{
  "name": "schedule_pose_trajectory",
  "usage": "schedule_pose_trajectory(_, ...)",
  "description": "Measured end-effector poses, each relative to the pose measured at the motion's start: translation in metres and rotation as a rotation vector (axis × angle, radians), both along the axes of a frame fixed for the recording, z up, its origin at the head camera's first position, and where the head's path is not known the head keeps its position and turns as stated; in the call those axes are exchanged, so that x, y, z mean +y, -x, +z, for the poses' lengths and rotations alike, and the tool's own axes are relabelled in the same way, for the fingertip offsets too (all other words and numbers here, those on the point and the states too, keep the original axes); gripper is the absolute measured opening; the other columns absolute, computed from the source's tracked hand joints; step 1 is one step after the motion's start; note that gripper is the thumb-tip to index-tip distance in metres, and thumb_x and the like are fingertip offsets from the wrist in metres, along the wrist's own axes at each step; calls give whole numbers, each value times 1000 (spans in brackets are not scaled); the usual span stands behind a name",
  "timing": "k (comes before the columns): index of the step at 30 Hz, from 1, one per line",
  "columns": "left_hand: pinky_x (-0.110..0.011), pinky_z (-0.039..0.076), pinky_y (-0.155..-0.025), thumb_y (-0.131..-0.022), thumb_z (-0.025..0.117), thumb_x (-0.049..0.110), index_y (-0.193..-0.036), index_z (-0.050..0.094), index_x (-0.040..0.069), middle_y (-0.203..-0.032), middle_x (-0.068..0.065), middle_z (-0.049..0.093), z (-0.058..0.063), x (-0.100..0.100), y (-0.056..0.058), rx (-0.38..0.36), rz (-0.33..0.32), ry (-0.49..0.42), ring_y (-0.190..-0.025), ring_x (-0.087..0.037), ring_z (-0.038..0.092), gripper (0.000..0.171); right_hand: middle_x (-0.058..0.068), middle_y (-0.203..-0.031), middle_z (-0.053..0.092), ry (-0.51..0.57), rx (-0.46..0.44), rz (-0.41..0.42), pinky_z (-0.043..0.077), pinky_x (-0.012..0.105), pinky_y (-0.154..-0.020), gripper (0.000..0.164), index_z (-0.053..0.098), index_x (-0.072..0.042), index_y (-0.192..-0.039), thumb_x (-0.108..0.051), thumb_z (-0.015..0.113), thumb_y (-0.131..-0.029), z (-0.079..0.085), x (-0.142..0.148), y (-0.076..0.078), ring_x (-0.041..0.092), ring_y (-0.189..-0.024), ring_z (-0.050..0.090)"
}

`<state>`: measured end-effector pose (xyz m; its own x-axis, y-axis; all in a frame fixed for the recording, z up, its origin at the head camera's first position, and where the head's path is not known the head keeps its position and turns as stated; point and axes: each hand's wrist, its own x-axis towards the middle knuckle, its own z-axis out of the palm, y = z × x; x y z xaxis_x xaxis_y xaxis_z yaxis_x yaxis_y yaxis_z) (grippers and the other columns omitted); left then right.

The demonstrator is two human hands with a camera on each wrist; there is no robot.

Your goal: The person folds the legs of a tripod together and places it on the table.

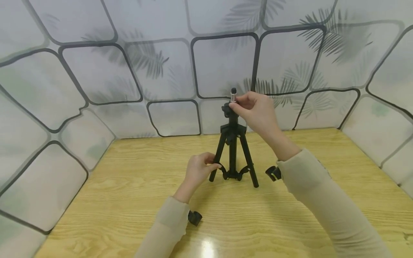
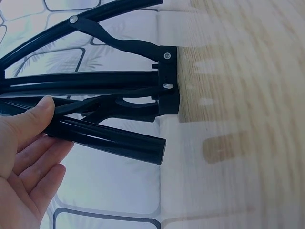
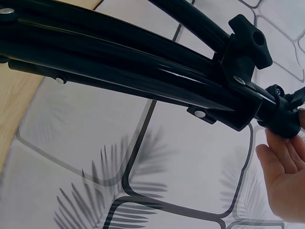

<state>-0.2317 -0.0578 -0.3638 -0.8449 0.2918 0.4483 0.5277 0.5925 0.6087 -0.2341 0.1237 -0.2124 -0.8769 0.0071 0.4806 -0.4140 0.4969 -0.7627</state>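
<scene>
A small black tripod stands upright on the table with its legs spread. My left hand pinches the left leg low down, thumb on one side and fingers on the other. At the tripod's top, my right hand pinches a short silver post with a black tip between thumb and fingers. In the right wrist view, the right hand's fingers lie against the black collar at the top. A winged knob juts out below that collar. Folding braces link the legs to the central column.
The wood-grain table reaches back to a patterned cloth wall, close behind the tripod. Similar walls rise at left and right. Small black wrist-worn pieces show beside the left sleeve and the right sleeve.
</scene>
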Motion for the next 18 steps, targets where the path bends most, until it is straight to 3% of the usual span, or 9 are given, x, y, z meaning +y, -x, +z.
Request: schedule_pose_trajectory(18,-21,48,-59,-72,73,17,-87,65,6,-80,-3,67,3,8,1,-31,34,18,-73,-13,63,20,8,-97,65,-3,20,6,49,30,-71,28,65,-4,-96,-26,67,-80,0,1,1,15,-84,62)
